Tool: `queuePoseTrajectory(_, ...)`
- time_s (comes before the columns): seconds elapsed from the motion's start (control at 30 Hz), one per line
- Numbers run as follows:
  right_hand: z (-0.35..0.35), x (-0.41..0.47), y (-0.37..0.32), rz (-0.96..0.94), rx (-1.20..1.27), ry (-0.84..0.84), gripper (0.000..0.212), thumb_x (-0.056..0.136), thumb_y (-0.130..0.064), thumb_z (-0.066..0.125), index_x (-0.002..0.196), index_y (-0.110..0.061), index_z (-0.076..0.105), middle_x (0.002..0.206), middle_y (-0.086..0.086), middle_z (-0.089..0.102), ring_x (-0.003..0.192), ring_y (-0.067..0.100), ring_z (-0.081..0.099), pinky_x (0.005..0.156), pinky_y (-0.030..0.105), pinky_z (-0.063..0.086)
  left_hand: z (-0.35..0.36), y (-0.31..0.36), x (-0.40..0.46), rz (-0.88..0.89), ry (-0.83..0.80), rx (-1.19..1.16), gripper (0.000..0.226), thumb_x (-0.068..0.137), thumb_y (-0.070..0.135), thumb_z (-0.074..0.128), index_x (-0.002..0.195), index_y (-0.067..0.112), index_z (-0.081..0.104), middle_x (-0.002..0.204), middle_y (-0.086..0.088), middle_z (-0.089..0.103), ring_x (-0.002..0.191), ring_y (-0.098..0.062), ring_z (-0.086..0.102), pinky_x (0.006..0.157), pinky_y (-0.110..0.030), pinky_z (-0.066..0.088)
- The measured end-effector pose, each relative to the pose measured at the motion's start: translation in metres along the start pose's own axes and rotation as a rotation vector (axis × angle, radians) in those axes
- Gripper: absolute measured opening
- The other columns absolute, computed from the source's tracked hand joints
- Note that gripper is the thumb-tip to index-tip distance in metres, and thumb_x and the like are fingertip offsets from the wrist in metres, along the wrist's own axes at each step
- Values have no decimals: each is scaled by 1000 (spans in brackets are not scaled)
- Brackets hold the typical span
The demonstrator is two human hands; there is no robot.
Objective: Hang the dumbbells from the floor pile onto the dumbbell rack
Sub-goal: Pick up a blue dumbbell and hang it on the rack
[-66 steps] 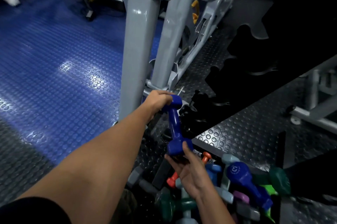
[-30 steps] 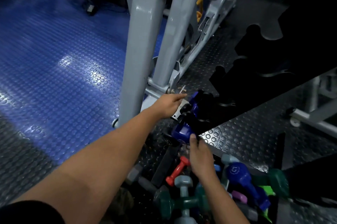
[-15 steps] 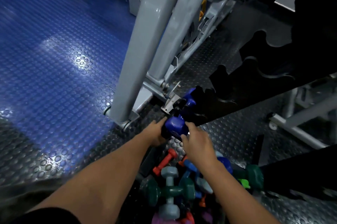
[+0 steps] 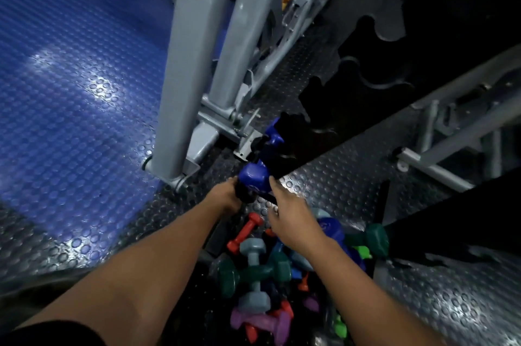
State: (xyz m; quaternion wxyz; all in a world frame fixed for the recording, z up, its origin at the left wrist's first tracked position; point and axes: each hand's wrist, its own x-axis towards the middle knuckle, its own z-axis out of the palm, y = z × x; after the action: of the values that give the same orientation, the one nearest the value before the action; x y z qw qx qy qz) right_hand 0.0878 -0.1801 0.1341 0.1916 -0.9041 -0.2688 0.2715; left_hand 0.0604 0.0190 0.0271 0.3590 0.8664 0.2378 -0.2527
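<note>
Floor (image 4: 70, 92): studded rubber, blue from nine to twelve o'clock, grey from three to six o'clock.
Machine frame (image 4: 191, 49): two grey steel posts at twelve o'clock, their feet on the floor just past the hands.
Rack (image 4: 380, 92): black, with scalloped notches, running from the centre up to two o'clock.
Pile (image 4: 262, 275): dumbbells in teal, grey, red, purple, green and blue, heaped on the floor at six o'clock, under the right forearm.
Blue dumbbell (image 4: 253, 179): at the centre, lying across the lowest end of the rack; its near head points at the hands, its far head shows past the black edge.
Left hand (image 4: 222, 196): at seven o'clock of the near head, touching its left side; how this grip stands I cannot tell, as the fingers are hidden in shadow.
Right hand (image 4: 290, 213): at five o'clock of the near head, grip apart, the fingers straight with the tips against the head's right side.
</note>
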Motion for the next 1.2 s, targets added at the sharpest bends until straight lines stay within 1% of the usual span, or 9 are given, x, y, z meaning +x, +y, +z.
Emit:
queuePoseTrajectory(0.13, 8, -18, 23, 64, 31, -22, 79, 102, -20, 58, 165, -34, 12, 171, 1, 24, 154, 24, 34, 124, 46, 35, 19, 3, -5, 22, 11, -46, 89, 85, 24, 63, 163, 10, 22, 165, -17, 31, 154, -32, 29, 123, -36, 28)
queuePoseTrajectory(0.3, 10, -35, 46, 128, 54, -31, 73, 104, -24, 58, 165, -30, 18, 172, 1, 20, 158, 25, 25, 126, 44, 31, 7, 0, -20, 4, 261, -165, 38, 94, 24, 57, 130, 15, 66, 123, -19, 71, 119, -38, 65, 97, -38, 48)
queuePoseTrajectory(0.47, 9, -39, 52, 150, 114, 16, 70, 105, -26, 59, 165, -27, 23, 169, 3, 30, 156, 20, 28, 124, 34, 25, -43, 22, -14, -100, 445, -486, 42, 109, 31, 39, 135, 7, 62, 139, -23, 62, 129, -38, 56, 105, -40, 40)
queuePoseTrajectory(0.63, 17, -27, 33, 94, 212, 61, 69, 104, -37, 58, 163, -39, 23, 163, -5, 40, 136, 10, 46, 122, 41, 38, -54, 29, -1, -60, 322, -634, 57, 106, 55, 38, 152, 23, 51, 158, -4, 48, 148, -24, 41, 123, -36, 27)
queuePoseTrajectory(0.73, 20, -16, 15, -3, 154, 112, 73, 106, -35, 54, 165, -38, 12, 172, -15, 15, 151, -1, 22, 126, 33, 24, -50, 37, 19, 75, 178, -647, 66, 97, 73, 31, 155, 43, 39, 165, 9, 33, 152, -12, 27, 128, -40, 18)
queuePoseTrajectory(0.87, 25, 2, 4, -59, 15, 38, 81, 108, -28, 46, 164, -34, -12, 172, -16, -13, 157, 5, 8, 129, 39, 22, -39, 60, 29, 208, 101, -437, 54, 108, 9, 41, 161, 13, 31, 167, -15, 26, 156, -27, 23, 122, -26, 18)
queuePoseTrajectory(0.93, 29, 6, 5, -51, -6, 18, 85, 107, -26, 46, 162, -35, -19, 170, -17, -17, 159, 9, 1, 129, 45, 24, -35, 57, 36, 219, 80, -401, 55, 108, 5, 40, 161, 10, 29, 167, -18, 26, 156, -31, 21, 122, -25, 11)
queuePoseTrajectory(1.07, 27, 0, 9, -95, -60, 34, 90, 107, -32, 51, 162, -36, -20, 170, -19, -19, 159, 9, -1, 129, 44, 22, -39, 60, 29, 205, 63, -483, 50, 114, 33, 28, 162, 20, 32, 168, -11, 28, 157, -27, 20, 128, -35, 11)
queuePoseTrajectory(1.2, 25, -11, 23, -71, -10, 49, 85, 105, -30, 56, 165, -38, -3, 173, -16, 0, 159, 10, 9, 129, 41, 23, -33, 62, 6, 72, 210, -617, 61, 110, 54, 19, 158, 22, 39, 164, -10, 38, 152, -28, 33, 122, -36, 22)
